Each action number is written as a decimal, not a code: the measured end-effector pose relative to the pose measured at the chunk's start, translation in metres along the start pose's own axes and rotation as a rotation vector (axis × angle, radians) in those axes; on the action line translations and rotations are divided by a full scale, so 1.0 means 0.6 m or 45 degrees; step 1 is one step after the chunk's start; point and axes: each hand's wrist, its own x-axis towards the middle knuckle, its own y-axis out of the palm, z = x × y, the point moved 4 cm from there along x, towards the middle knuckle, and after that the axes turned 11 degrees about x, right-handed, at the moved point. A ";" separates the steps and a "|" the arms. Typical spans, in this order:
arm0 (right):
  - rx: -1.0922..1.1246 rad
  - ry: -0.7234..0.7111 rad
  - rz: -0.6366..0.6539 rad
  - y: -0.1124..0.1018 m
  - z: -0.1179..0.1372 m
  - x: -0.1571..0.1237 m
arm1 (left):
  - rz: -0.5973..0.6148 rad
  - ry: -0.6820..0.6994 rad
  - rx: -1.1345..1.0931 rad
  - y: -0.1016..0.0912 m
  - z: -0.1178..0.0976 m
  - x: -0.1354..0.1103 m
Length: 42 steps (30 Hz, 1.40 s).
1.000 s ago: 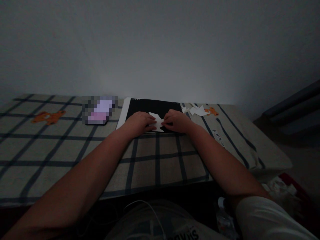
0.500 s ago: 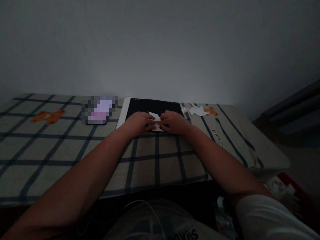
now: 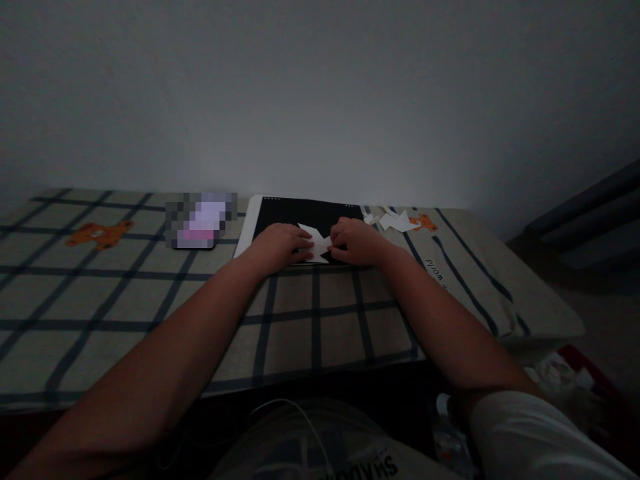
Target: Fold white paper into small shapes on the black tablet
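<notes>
Left hand [image 3: 279, 247] and right hand [image 3: 359, 241] on pointed white paper [image 3: 321, 248]

Left thumb and fingers parted on top; right fingers curled at right tip, pinch or touch unclear. Lying at near edge of black pad [image 3: 310, 210]; liable to skew or tear if pulled unevenly in dim light. Below, checked cloth [image 3: 295, 320]; blurred lit device [image 3: 204, 220] left, paper scraps [image 3: 399, 221] right; grey wall [image 3: 320, 100] far.

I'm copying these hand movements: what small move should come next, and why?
Perhaps press down the right tip of the white paper: the left hand rests fingers on its left side, seeming to steady it on the black surface, while the right hand is already at that tip.
</notes>
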 end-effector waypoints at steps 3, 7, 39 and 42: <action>0.035 -0.006 0.015 -0.004 -0.003 -0.002 | -0.007 0.009 0.006 0.002 0.000 0.000; 0.035 -0.019 -0.009 -0.001 -0.009 -0.002 | -0.021 0.010 0.017 0.003 0.001 -0.001; 0.211 0.255 -0.283 0.033 -0.068 0.001 | -0.009 -0.062 -0.041 0.004 -0.018 -0.001; 0.363 0.332 -0.299 0.034 -0.070 0.004 | -0.081 -0.117 -0.028 -0.004 -0.013 -0.004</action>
